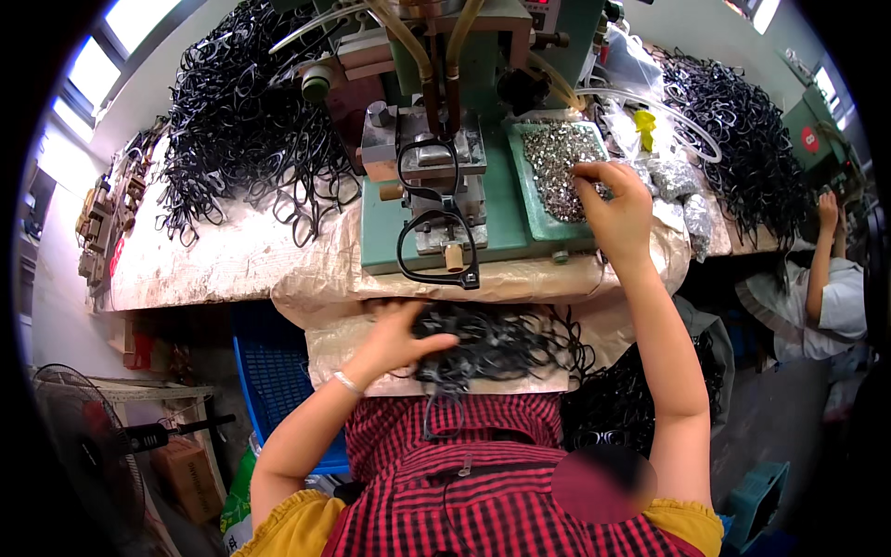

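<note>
A black eyeglass frame is set in the metal fixture of a bench machine, in front of me. My right hand is at the right side of a shallow green tray full of small shiny metal pieces. Its thumb and fingertips are pinched together, and whatever they hold is too small to make out. Low at the left, my left hand lies with thumb and fingers apart at the edge of a pile of black eyeglass frames on my lap. That hand is slightly blurred.
Large heaps of black frames lie on the bench at left and another heap at right. Clear bags of small parts sit beside the tray. A blue crate and a fan stand at left. Another person works at far right.
</note>
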Motion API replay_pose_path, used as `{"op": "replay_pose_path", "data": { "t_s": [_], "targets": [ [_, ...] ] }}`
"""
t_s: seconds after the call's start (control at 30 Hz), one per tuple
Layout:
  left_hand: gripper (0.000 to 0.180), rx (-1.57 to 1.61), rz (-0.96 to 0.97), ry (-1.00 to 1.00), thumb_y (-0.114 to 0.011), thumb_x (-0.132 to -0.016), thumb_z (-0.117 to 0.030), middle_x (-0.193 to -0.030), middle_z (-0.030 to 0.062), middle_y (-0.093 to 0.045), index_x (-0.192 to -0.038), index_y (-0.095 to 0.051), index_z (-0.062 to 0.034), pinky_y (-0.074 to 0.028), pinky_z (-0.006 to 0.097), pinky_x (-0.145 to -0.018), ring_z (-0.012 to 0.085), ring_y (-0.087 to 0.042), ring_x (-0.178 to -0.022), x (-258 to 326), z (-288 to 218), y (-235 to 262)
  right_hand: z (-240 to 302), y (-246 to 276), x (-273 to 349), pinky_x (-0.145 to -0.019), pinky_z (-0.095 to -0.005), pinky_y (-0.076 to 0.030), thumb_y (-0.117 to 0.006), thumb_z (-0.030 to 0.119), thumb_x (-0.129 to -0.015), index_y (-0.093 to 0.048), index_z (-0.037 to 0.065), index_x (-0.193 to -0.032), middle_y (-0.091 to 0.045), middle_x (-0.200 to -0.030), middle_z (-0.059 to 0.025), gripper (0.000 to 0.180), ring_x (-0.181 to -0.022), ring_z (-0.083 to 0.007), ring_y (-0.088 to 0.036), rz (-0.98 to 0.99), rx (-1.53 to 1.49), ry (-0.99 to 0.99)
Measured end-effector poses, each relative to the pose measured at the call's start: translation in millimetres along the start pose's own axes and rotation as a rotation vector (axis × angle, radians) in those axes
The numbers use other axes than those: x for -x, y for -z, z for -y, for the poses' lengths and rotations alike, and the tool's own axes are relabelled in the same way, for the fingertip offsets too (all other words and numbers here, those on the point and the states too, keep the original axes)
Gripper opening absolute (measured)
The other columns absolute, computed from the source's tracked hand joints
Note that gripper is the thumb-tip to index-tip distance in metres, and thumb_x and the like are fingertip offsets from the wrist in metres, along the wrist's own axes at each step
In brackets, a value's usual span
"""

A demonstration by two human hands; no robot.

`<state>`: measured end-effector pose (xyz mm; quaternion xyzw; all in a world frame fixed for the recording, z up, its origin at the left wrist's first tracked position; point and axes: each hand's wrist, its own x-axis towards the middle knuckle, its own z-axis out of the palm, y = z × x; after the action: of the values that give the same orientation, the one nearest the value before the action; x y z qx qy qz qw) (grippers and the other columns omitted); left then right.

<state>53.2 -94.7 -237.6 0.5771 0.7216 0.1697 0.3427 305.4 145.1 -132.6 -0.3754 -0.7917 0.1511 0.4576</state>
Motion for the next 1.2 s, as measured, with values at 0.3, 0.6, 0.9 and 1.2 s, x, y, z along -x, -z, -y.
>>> {"op": "replay_pose_path", "data": {
  "t_s": [0.3, 0.6, 0.9, 1.2],
  "targets": [
    [0.091, 0.737, 0.573, -0.647, -0.070, -0.082, -0.064, -0.146, 0.0282, -0.048, -0.147, -0.044, -0.0056, -0.040, 0.047, -0.112, 0.0450, -0.047, -0.134, -90, -217, -252, 6, 13, -2, -0.083, -0.0374, -0.051, -0.070, 0.007, -0.080, -0.077, 0.007, -0.093, -0.073, -0.091, -0.0102, 0.015, -0.089, -0.0290, -0.067, 0.045, 0.025, -0.080],
    [0.056, -0.011, 0.894, -0.702, -0.069, -0.091, -0.032, -0.136, 0.0234, -0.059, -0.136, -0.056, -0.0017, -0.046, 0.045, -0.104, 0.0392, -0.056, -0.124, -30, -173, -31, 40, 17, -1, -0.080, -0.0341, -0.050, -0.072, 0.000, -0.079, -0.076, 0.004, -0.091, -0.071, -0.089, -0.0094, 0.013, -0.086, -0.0235, -0.065, 0.012, -0.171, -0.167],
    [0.040, -0.612, -0.717, -0.176, -0.064, -0.080, 0.001, -0.096, 0.0127, -0.068, -0.120, -0.063, -0.0040, -0.051, 0.042, -0.081, 0.0325, -0.063, -0.092, -17, 43, 202, 116, -57, -43, -0.087, -0.0285, -0.049, -0.073, 0.002, -0.082, -0.058, -0.001, -0.124, -0.070, -0.091, -0.0053, 0.045, -0.091, -0.0126, -0.065, -0.003, -0.824, -0.361],
    [0.030, 0.784, -0.778, -0.115, -0.054, -0.096, 0.001, -0.102, 0.0029, -0.061, -0.125, -0.059, -0.0059, -0.052, 0.028, -0.074, 0.0126, -0.059, -0.084, -23, 109, 178, 145, -69, -44, -0.089, -0.0243, -0.045, -0.074, 0.003, -0.083, -0.051, -0.003, -0.131, -0.069, -0.097, -0.0036, 0.053, -0.093, -0.0082, -0.062, 0.039, -1.100, -0.430]
  ]
}}
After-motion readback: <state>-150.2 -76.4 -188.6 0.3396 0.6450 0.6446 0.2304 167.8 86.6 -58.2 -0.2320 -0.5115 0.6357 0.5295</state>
